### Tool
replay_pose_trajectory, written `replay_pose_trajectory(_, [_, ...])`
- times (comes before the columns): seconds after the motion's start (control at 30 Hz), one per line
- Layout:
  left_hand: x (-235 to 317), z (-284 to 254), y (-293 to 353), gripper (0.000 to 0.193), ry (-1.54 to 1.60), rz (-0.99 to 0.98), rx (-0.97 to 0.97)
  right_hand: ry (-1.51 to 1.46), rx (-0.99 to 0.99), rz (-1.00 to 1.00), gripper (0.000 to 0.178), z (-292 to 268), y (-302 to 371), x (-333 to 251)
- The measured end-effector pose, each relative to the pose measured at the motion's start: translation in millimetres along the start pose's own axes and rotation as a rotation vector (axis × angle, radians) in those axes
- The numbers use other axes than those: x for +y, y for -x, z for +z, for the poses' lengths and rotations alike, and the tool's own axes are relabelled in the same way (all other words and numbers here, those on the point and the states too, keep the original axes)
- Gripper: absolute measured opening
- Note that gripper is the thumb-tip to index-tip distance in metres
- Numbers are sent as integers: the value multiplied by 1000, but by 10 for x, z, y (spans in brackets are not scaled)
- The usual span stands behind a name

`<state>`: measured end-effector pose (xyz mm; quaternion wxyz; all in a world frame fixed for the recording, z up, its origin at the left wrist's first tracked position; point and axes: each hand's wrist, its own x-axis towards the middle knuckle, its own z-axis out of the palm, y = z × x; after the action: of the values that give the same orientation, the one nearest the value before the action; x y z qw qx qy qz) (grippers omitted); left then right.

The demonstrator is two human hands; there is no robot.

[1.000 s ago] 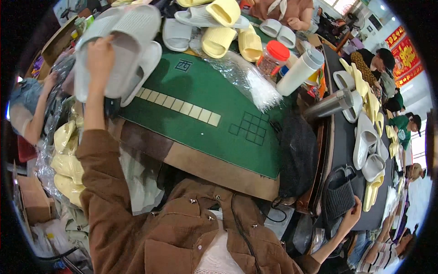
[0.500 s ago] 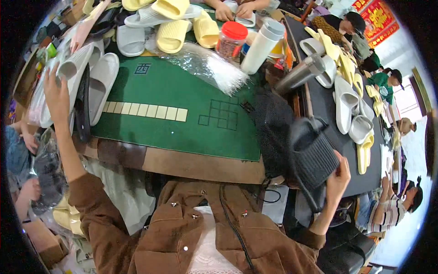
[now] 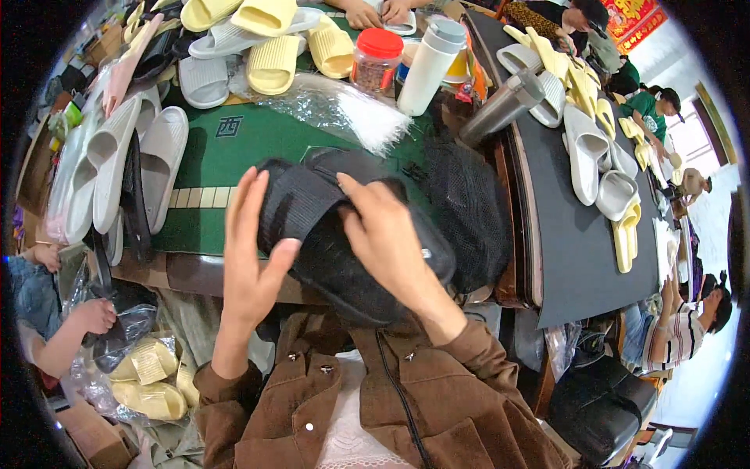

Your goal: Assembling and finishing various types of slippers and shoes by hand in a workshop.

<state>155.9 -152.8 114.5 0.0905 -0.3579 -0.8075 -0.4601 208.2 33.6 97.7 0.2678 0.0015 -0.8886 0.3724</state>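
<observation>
Black slipper (image 3: 344, 234) sits between both my hands, held above the near edge of the green table (image 3: 234, 164), just in front of my chest. My left hand (image 3: 254, 250) presses flat against its left side, fingers spread and pointing up, thumb hooked toward the ribbed strap. My right hand (image 3: 387, 234) lies over the top of the slipper, fingers curled down across the strap and upper, so both hands are clamped on the same shoe from opposite sides.

Just right of the slipper, touching it or nearly so, hangs a black mesh bag (image 3: 469, 211). Beyond it, a crinkled clear plastic bag (image 3: 336, 109) lies on the green table. Farther back stand a jar with a red lid (image 3: 377, 61), a white bottle (image 3: 430, 55) and a tilted steel flask (image 3: 500, 109).

On my left, several pale grey slippers (image 3: 129, 168) lie in a row along the table's edge. Yellow slippers (image 3: 273, 55) are piled at the far end. To my right, a dark mat (image 3: 578, 258) carries more white and yellow slippers (image 3: 594, 156).

Low on my left, another person's hand (image 3: 98, 316) grips a dark plastic bag, with bagged yellow slippers (image 3: 148, 375) beneath it.
</observation>
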Motion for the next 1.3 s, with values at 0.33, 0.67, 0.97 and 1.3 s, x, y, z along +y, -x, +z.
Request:
replay_pose_trajectory(0.33, [-554, 323, 218, 69, -255, -112, -173, 54, -105, 98, 44, -320, 128, 289])
replay_pose_trajectory(0.67, [-642, 414, 27, 57, -306, -67, -93, 199, -205, 168, 33, -209, 299, 688])
replay_pose_trajectory(0.97, [-555, 598, -4, 51, -361, 34, -81, -287, -248, 282, 27, -739, 194, 503])
replay_pose_trajectory(1.3, [-435, 769, 47, 46, -223, -40, -22, -1172, 501, -502, 32, -1450, -735, -460])
